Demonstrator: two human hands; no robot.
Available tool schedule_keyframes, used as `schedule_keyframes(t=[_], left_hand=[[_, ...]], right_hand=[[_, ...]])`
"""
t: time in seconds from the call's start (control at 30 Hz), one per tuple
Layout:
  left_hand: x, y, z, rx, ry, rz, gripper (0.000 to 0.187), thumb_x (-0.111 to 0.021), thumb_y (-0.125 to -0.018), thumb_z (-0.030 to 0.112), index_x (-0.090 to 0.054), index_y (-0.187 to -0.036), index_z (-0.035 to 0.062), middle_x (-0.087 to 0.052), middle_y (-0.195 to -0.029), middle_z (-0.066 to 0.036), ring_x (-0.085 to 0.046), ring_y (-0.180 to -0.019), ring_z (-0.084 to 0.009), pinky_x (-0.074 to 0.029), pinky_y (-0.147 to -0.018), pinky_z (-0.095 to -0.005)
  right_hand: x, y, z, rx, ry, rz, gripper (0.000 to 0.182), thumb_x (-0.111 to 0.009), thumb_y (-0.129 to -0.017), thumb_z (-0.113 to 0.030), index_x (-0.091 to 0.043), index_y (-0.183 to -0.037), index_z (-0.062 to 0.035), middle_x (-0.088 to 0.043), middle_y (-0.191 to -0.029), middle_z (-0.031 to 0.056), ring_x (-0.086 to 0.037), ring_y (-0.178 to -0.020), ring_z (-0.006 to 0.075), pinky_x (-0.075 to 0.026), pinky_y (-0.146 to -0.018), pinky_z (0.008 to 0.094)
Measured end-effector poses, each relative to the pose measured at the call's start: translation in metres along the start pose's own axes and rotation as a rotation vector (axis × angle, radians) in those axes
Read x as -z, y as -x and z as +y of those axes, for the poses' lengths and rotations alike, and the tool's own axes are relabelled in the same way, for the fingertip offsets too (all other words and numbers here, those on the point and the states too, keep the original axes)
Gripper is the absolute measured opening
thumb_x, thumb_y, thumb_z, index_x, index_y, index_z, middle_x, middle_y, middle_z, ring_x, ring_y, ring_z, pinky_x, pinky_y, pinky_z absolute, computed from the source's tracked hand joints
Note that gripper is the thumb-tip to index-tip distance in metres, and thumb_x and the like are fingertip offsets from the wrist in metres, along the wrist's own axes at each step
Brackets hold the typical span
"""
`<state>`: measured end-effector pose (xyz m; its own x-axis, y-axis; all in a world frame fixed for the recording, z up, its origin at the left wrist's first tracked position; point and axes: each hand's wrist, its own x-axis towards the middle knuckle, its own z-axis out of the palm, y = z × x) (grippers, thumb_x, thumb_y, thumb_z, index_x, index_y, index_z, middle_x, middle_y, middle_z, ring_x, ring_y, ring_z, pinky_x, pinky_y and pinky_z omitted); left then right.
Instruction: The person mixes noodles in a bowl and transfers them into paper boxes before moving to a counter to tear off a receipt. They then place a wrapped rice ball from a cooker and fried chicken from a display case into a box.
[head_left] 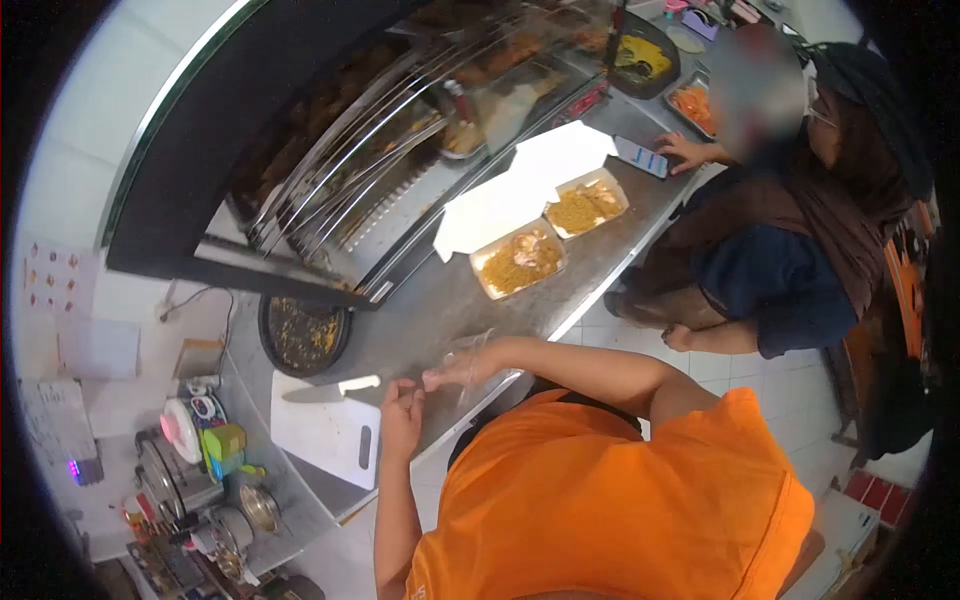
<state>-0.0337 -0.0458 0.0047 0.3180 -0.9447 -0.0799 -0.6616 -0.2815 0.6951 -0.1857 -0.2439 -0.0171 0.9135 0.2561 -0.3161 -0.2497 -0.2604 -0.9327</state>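
Note:
My right hand (468,368) reaches across the counter's front edge, its fingers stretched out toward the left. A loose clear plastic glove (478,350) shows around it. My left hand (402,412) is raised just beside the right fingertips, fingers loosely bent and thumb apart. Behind the left hand, a white cutting board (320,428) lies on the counter, and a white-handled knife (330,390) rests across its upper part. Two open takeaway boxes, the nearer box (518,262) and the farther box (586,204), hold yellow-brown food with pale pieces on top.
A glass display case (370,190) stands along the counter's back. A black pan (305,335) sits beside the board. At right, another person (790,230) has a hand beside a phone (641,156). An orange food tray (692,106) and a yellow food dish (640,60) stand farther along.

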Motion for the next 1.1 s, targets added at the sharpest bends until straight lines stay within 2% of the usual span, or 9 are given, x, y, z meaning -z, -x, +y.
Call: schedule_keyframes(t=[0.13, 0.27, 0.5, 0.63, 0.7, 0.77, 0.87, 1.0, 1.1], left_hand=[[0.015, 0.010, -0.007, -0.204, -0.108, 0.151, 0.011, -0.072, -0.086, 0.013, -0.075, -0.091, 0.0039, -0.062, -0.114, -0.015, -0.059, -0.107, -0.0343, -0.047, -0.090, -0.0478], [0.034, 0.034, -0.068, -0.149, -0.119, 0.072, 0.013, -0.073, -0.085, 0.016, -0.074, -0.085, 0.0032, -0.062, -0.110, -0.011, -0.058, -0.102, -0.0344, -0.046, -0.088, -0.0474], [0.106, 0.076, -0.212, -0.059, -0.120, 0.334, 0.008, -0.066, -0.087, 0.004, -0.067, -0.082, -0.0019, -0.064, -0.100, -0.019, -0.060, -0.094, -0.0394, -0.049, -0.083, -0.0479], [0.161, 0.108, -0.318, 0.372, -0.251, 0.428, 0.017, -0.068, -0.087, 0.015, -0.065, -0.086, -0.0018, -0.066, -0.098, -0.023, -0.062, -0.096, -0.0411, -0.050, -0.086, -0.0472], [0.189, 0.121, -0.325, 0.537, -0.305, 0.304, 0.020, -0.070, -0.084, 0.017, -0.066, -0.093, -0.0002, -0.066, -0.098, -0.021, -0.061, -0.097, -0.0400, -0.050, -0.088, -0.0466], [0.225, 0.131, -0.309, 0.598, -0.429, 0.123, 0.027, -0.071, -0.080, 0.016, -0.064, -0.101, 0.0007, -0.065, -0.102, -0.020, -0.061, -0.101, -0.0400, -0.050, -0.089, -0.0470], [0.222, 0.141, -0.314, 0.176, -0.334, 0.440, 0.031, -0.072, -0.075, 0.012, -0.065, -0.104, 0.0030, -0.063, -0.111, -0.020, -0.058, -0.109, -0.0399, -0.048, -0.095, -0.0494], [0.192, 0.146, -0.309, 0.048, -0.168, 0.103, 0.043, -0.073, -0.073, 0.008, -0.066, -0.115, 0.0048, -0.059, -0.125, -0.021, -0.053, -0.121, -0.0410, -0.043, -0.105, -0.0498], [0.156, 0.149, -0.313, -0.055, -0.179, 0.058, 0.051, -0.071, -0.075, 0.005, -0.064, -0.125, 0.0042, -0.057, -0.135, -0.022, -0.049, -0.130, -0.0421, -0.038, -0.113, -0.0493]], right_hand=[[-0.012, -0.038, -0.013, -0.071, 0.000, -0.076, 0.082, -0.017, -0.103, -0.070, -0.058, -0.142, -0.0107, -0.050, -0.152, 0.0181, -0.044, -0.138, 0.0358, -0.029, -0.119, 0.0453], [-0.029, -0.090, -0.028, -0.050, -0.152, -0.069, 0.081, -0.023, -0.103, -0.071, -0.059, -0.142, -0.0091, -0.053, -0.148, 0.0166, -0.049, -0.135, 0.0311, -0.037, -0.113, 0.0428], [-0.060, -0.181, -0.085, -0.071, -0.432, 0.038, 0.046, -0.055, -0.105, -0.029, -0.054, -0.147, -0.0098, -0.055, -0.148, 0.0112, -0.048, -0.136, 0.0242, -0.033, -0.117, 0.0359], [-0.052, -0.230, -0.099, 0.132, -0.297, 0.193, 0.043, -0.056, -0.099, -0.018, -0.059, -0.141, -0.0075, -0.057, -0.147, 0.0111, -0.056, -0.130, 0.0271, -0.042, -0.111, 0.0385], [-0.053, -0.250, -0.091, -0.147, 0.426, 0.516, 0.036, -0.058, -0.095, -0.015, -0.065, -0.129, -0.0048, -0.064, -0.135, 0.0174, -0.062, -0.123, 0.0353, -0.049, -0.103, 0.0430], [-0.063, -0.273, -0.033, -0.212, 0.627, 0.529, 0.042, -0.066, -0.087, -0.018, -0.065, -0.127, -0.0061, -0.066, -0.127, 0.0196, -0.064, -0.117, 0.0372, -0.053, -0.097, 0.0458], [-0.065, -0.292, -0.039, -0.400, 0.776, 0.417, 0.032, -0.062, -0.087, -0.013, -0.069, -0.118, -0.0063, -0.070, -0.115, 0.0201, -0.066, -0.112, 0.0366, -0.054, -0.095, 0.0488], [-0.086, -0.296, -0.101, -0.501, 0.803, 0.356, 0.024, -0.059, -0.089, -0.012, -0.074, -0.108, -0.0089, -0.073, -0.108, 0.0164, -0.070, -0.104, 0.0333, -0.056, -0.089, 0.0513], [-0.122, -0.331, -0.012, -0.297, 0.778, 0.768, 0.025, -0.062, -0.092, -0.025, -0.076, -0.112, -0.0183, -0.075, -0.105, 0.0095, -0.072, -0.099, 0.0300, -0.058, -0.083, 0.0477]])
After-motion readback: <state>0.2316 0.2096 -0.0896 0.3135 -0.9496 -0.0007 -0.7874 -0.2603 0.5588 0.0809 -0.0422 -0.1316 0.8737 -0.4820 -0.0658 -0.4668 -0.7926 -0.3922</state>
